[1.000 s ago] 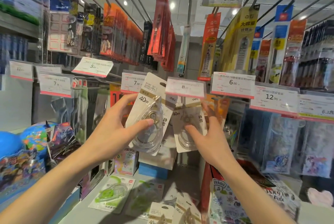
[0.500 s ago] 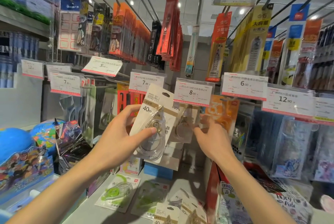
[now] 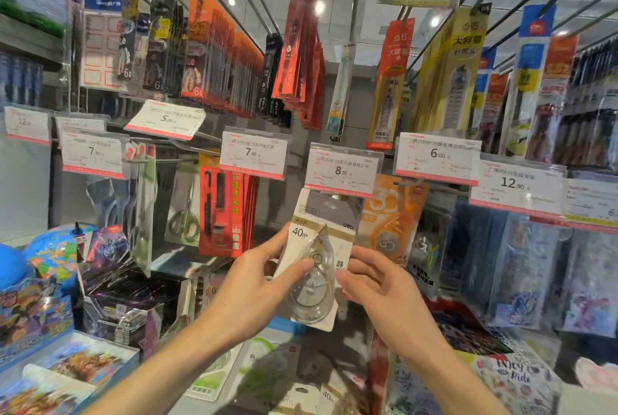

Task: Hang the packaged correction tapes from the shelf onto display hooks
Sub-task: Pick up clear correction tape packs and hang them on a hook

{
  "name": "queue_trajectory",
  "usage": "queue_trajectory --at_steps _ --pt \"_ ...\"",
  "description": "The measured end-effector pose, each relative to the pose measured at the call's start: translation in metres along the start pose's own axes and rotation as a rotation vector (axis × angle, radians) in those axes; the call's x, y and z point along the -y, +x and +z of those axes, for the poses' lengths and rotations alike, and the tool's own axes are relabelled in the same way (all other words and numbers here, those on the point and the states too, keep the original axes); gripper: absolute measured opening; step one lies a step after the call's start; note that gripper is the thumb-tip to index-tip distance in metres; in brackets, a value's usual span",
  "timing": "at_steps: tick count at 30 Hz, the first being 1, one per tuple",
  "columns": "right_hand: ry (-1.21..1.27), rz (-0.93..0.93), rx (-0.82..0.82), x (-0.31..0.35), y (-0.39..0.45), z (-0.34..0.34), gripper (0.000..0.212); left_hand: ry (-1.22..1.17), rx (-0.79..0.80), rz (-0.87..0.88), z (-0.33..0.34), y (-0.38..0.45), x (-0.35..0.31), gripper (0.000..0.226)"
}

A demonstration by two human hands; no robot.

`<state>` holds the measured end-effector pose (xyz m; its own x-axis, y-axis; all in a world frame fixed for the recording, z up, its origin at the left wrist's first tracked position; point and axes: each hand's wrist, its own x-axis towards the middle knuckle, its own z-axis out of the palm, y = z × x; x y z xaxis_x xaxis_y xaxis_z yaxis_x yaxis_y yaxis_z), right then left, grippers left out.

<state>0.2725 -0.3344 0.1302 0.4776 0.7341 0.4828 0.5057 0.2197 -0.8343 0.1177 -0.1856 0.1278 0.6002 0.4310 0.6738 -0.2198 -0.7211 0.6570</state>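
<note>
Below the hands, a grey shelf (image 3: 100,391) carries two loose 40m packs (image 3: 329,398) and two green-printed ones (image 3: 214,378). Both hands grasp one packaged correction tape (image 3: 317,267): the left hand (image 3: 249,294) pinches its left edge with thumb on the blister, the right hand (image 3: 378,284) grips its right edge. Just above, the card's top touches the 8.00 price tag (image 3: 342,168). Beyond, crowded store hooks leave only narrow gaps.

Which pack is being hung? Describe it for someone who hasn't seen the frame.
Find the 8.00 price tag at centre. Directly below it, left hand and right hand hold the correction tape pack: white-and-gold card marked 40m with a clear dispenser, unlike the orange pack beside it.
</note>
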Motion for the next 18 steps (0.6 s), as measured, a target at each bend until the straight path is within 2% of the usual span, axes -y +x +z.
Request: queue_trajectory --at_steps 4,8,11,16,18 --pt "0.167 0.010 -0.046 -0.006 -0.004 -0.003 0.039 -0.079 0.125 -0.021 0.007 0.003 0.001 0.048" --pt "0.235 0.023 -0.046 -0.007 -0.005 -0.006 0.041 -0.065 0.153 -0.006 0.009 0.007 -0.003 0.045" --pt "0.204 -0.017 -0.072 -0.007 -0.004 -0.016 0.041 -0.010 0.078 -0.020 0.003 0.015 -0.008 0.038" --pt "0.150 -0.082 -0.128 -0.007 -0.002 -0.040 0.040 -0.062 -0.052 -0.021 -0.010 0.040 -0.030 0.042" --pt "0.119 -0.095 -0.137 -0.008 -0.003 -0.045 0.035 -0.064 -0.093 0.004 -0.013 0.049 -0.037 0.028"
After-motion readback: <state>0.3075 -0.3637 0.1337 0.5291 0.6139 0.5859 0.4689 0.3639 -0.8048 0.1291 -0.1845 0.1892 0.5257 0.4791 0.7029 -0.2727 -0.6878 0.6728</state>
